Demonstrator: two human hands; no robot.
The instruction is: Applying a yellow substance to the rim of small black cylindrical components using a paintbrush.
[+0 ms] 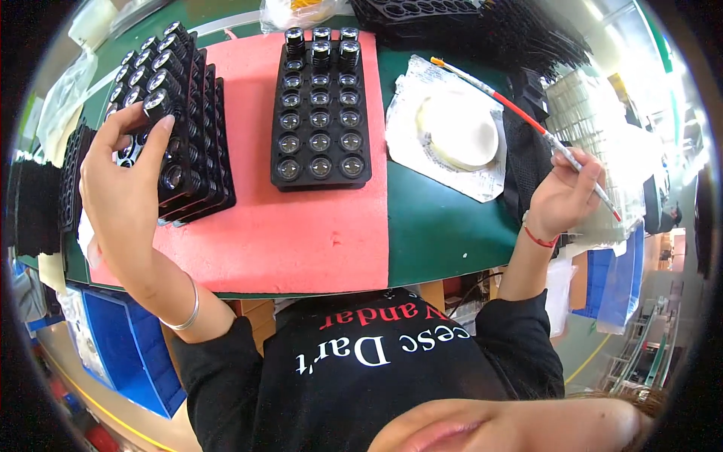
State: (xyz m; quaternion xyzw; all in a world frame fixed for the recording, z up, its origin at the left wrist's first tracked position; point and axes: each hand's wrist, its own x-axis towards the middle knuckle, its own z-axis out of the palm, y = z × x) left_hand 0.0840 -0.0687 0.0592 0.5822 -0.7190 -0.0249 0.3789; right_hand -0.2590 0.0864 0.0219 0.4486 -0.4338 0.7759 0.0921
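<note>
My left hand reaches over a stack of black trays at the left. Its thumb and fingers pinch a black lens barrel with a glassy top, at the near end of the uppermost tray. In my right hand is a slim paintbrush with a red and silver handle; its orange tip points to the far left, over a round cream-coloured pad on a white wrapper. Between the hands lies a single black tray with rows of lens barrels, several standing higher at its far end.
A pink mat covers part of the green table. Black empty trays are piled at the back, and clear plastic trays stand at the right. A blue bin is below the table at the left.
</note>
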